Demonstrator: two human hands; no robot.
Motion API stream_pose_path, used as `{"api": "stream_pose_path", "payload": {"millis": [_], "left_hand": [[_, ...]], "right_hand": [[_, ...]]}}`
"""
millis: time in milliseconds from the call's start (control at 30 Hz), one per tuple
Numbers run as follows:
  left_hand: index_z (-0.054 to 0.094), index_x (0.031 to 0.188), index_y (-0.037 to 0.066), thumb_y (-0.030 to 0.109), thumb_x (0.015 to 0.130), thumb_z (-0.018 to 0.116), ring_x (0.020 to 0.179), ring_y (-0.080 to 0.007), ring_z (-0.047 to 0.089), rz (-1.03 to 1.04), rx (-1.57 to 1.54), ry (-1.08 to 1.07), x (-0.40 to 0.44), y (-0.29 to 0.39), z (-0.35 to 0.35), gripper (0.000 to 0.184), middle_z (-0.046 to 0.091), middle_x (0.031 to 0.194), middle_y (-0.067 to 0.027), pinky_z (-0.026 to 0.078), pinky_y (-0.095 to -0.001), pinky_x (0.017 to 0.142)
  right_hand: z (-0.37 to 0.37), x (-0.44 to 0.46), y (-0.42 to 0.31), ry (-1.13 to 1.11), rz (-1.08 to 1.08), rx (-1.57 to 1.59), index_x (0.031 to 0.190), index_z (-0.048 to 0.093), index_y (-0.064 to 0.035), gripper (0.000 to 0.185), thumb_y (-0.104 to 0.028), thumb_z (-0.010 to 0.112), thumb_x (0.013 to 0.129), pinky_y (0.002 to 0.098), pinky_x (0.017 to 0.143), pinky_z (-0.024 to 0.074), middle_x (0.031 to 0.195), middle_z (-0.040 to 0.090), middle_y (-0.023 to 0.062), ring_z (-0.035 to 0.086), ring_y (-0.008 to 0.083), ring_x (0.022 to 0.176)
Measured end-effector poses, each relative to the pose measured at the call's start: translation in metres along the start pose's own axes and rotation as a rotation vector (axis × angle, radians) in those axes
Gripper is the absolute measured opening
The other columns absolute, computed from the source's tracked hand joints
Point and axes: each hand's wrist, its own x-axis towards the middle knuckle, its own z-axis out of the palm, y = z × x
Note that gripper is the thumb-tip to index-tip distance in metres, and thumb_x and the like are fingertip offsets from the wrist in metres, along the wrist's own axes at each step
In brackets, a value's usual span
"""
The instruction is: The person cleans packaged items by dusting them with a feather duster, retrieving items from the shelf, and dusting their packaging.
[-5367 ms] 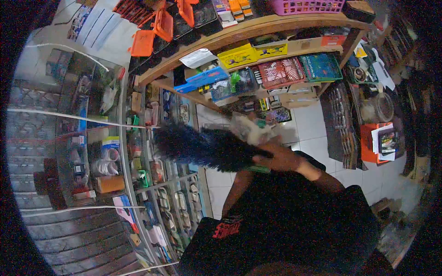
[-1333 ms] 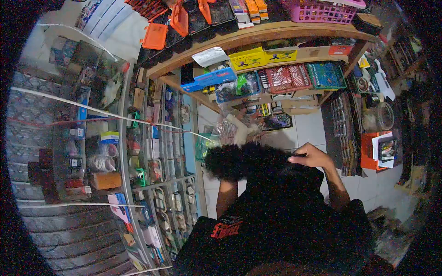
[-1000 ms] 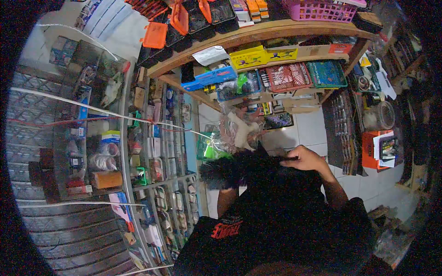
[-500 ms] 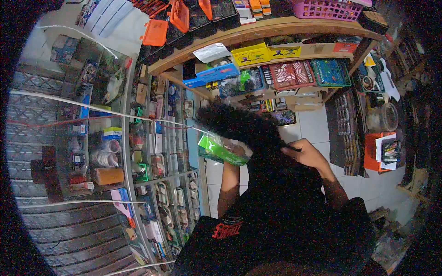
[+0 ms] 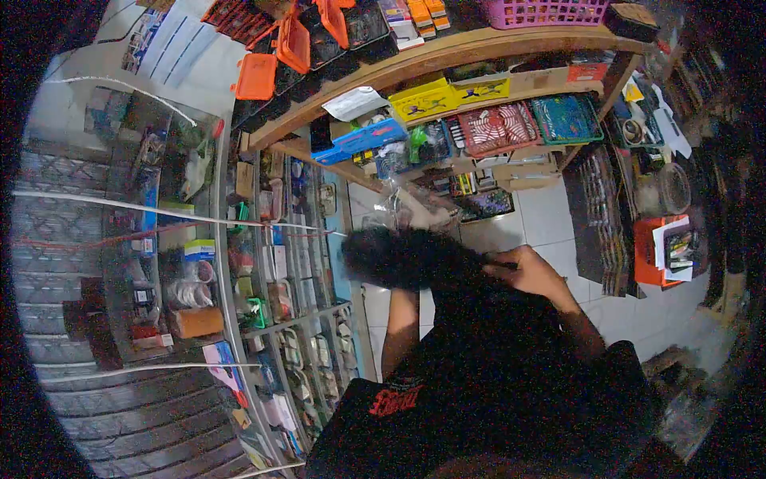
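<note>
While the right hand [image 5: 533, 273] curled its fingers tightly around the slim dark handle [image 5: 499, 265], a bushy, soft-edged black duster [image 5: 399, 257] stretched above smooth white tiles [image 5: 546, 217], near a glossy clear bag [image 5: 392, 204]; the left hand was hidden behind the duster, its hold impossible to tell.

The right hand [image 5: 527, 271] grips the narrow end of a dark, fluffy duster [image 5: 399, 259], whose bushy head points towards nine o'clock. The left forearm [image 5: 399, 327] rises from six; the left hand is hidden behind the bristles. Just beyond, towards twelve, lies crinkled clear plastic [image 5: 391, 205]. A glass display case [image 5: 231, 327] stands at nine, orange lids [image 5: 255, 77] at eleven, a pink basket [image 5: 550, 14] at one.
</note>
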Motion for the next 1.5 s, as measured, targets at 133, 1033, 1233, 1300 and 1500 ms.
{"api": "stream_pose_path", "payload": {"millis": [133, 1033, 1233, 1300, 1500], "left_hand": [[0.037, 0.136, 0.016, 0.065, 0.088, 0.036, 0.11, -0.0281, 0.05, 0.008, -0.007, 0.005, 0.004, 0.002, 0.002, 0.069, 0.047, 0.128, -0.0137, 0.041, -0.0448, 0.096], [0.037, 0.136, 0.016, 0.064, 0.088, 0.036, 0.112, -0.0278, 0.049, 0.104, -0.126, 0.019, 0.014, 0.014, 0.019, 0.068, 0.047, 0.129, -0.0139, 0.041, -0.0447, 0.097], [0.037, 0.136, 0.016, 0.064, 0.088, 0.036, 0.112, -0.0278, 0.049, 0.094, -0.13, -0.002, 0.018, 0.012, 0.027, 0.068, 0.047, 0.129, -0.014, 0.041, -0.0447, 0.097], [0.037, 0.136, 0.016, 0.064, 0.088, 0.036, 0.112, -0.0278, 0.049, 0.096, -0.131, 0.001, 0.019, 0.012, 0.028, 0.068, 0.047, 0.129, -0.014, 0.04, -0.0446, 0.097], [0.037, 0.136, 0.015, 0.064, 0.088, 0.036, 0.112, -0.0277, 0.049, 0.109, -0.13, -0.002, 0.023, 0.017, 0.028, 0.068, 0.047, 0.129, -0.014, 0.04, -0.0446, 0.097]], "right_hand": [[-0.002, 0.004, -0.015, 0.12, 0.029, 0.069, 0.09, 0.067, 0.0014, 0.023, -0.022, 0.063, 0.087, 0.0342, 0.066, 0.0466, 0.078, 0.066, 0.0186, 0.062, 0.0201, 0.066], [-0.019, 0.008, 0.025, 0.06, -0.056, 0.042, 0.078, 0.063, 0.0051, 0.029, -0.023, 0.063, 0.087, 0.0303, 0.053, 0.0399, 0.055, 0.053, 0.0084, 0.043, 0.0093, 0.055], [-0.021, 0.01, 0.046, 0.047, 0.123, 0.115, 0.078, 0.062, 0.0036, 0.027, -0.022, 0.064, 0.087, 0.0324, 0.059, 0.0415, 0.062, 0.054, 0.0099, 0.048, 0.0131, 0.062], [-0.015, 0.008, 0.05, 0.092, 0.016, 0.165, 0.072, 0.06, 0.0055, 0.032, -0.022, 0.064, 0.087, 0.0307, 0.051, 0.0375, 0.052, 0.047, 0.0064, 0.039, 0.0087, 0.055], [-0.019, 0.003, 0.048, -0.033, -0.072, 0.045, 0.074, 0.06, 0.0046, 0.029, -0.021, 0.065, 0.087, 0.0326, 0.052, 0.0377, 0.054, 0.051, 0.0107, 0.038, 0.0098, 0.054]]}}
